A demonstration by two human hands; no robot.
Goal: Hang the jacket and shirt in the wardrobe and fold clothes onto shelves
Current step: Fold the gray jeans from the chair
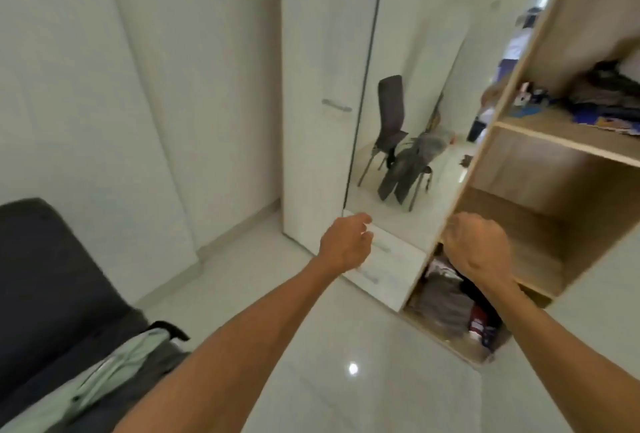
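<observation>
- Both bare arms are reaching forward over the glossy white floor (346, 346), toward the wardrobe (540, 169).
- The left hand (344, 245) is hovering in front of the white drawer fronts (384, 266), its fingers loosely curled inward with a small gap between thumb and fingers — nothing is showing in its grip.
- The right hand (476, 245) is curling into a loose fist, knuckles up, in front of the wardrobe's wooden side panel; whether anything is lying inside the fist cannot be told.
- The open wooden section is showing several shelves: a jumbled pile of clothes (446, 304) is sitting in the lowest compartment, just below the right wrist, and dark and blue garments (602, 103) are lying on an upper shelf.
- A mirrored door (408, 93) is reflecting a dark chair (389, 121) with a grey garment (412, 162) draped over a second chair beside it.
- At the lower left, a pale green garment (104, 373) is lying on a dark seat (48, 277) — well apart from both hands.
- A white closed door (322, 86) with a metal handle is standing left of the mirror.
</observation>
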